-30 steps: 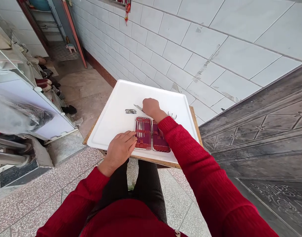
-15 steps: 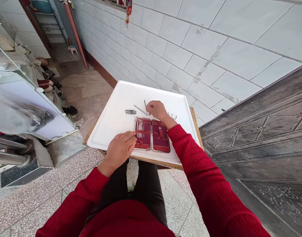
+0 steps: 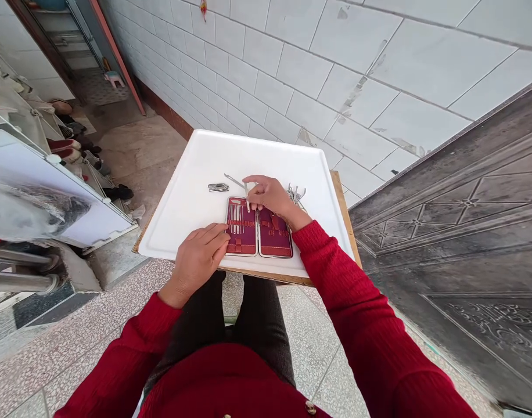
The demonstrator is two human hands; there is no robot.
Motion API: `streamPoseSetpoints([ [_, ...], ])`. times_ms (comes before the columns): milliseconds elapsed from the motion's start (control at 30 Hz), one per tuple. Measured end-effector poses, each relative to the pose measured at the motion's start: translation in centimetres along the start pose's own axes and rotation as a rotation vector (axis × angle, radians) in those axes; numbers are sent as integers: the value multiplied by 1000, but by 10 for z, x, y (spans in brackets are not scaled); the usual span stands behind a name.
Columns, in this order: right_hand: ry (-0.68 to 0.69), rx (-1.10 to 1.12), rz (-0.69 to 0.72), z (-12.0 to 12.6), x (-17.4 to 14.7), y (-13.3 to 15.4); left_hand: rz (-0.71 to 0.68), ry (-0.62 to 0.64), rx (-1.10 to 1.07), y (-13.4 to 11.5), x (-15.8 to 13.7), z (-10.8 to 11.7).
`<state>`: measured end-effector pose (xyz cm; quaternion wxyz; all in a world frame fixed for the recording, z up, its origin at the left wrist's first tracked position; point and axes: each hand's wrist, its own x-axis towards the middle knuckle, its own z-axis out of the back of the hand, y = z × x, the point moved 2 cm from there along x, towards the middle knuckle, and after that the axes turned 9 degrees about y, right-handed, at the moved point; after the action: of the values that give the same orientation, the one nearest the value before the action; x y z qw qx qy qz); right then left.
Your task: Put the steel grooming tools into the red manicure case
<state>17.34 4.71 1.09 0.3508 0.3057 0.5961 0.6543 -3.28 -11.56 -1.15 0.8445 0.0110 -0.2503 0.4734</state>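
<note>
An open manicure case (image 3: 247,247) with a dark red and purple lining lies on a white tray-like tabletop (image 3: 179,226). Several slim metal tools (image 3: 236,220) sit under elastic loops in its left half. My left hand (image 3: 200,252) holds the case by its left edge, fingers together along the rim. Above the case's upper middle, my right hand (image 3: 266,194) pinches a thin flat metal tool (image 3: 247,200), held nearly upright; its exact kind is unclear. Behind these fingers lies another slim metal tool (image 3: 234,180). Nail clippers (image 3: 218,187) rest to the upper left of the case.
Several metal implements (image 3: 295,193) lie in a pile right of my right wrist. A tiled wall (image 3: 266,87) stands behind the tabletop, and a dark carved panel (image 3: 444,232) is on the right. Shelving with shoes (image 3: 65,148) stands at the left.
My right hand has lifted the thin metal tool off the tabletop and brought it over the left half of the case. My left hand stays at the case's edge. The view has shifted slightly.
</note>
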Motion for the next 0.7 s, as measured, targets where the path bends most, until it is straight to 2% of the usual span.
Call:
streamPoseSetpoints([
  [367,-41,-107,-97,-14,-9,12,2,6,32,-1,2,1],
  [700,-82,-98,-93,-15,-8,7,24,21,-16,0,1,0],
])
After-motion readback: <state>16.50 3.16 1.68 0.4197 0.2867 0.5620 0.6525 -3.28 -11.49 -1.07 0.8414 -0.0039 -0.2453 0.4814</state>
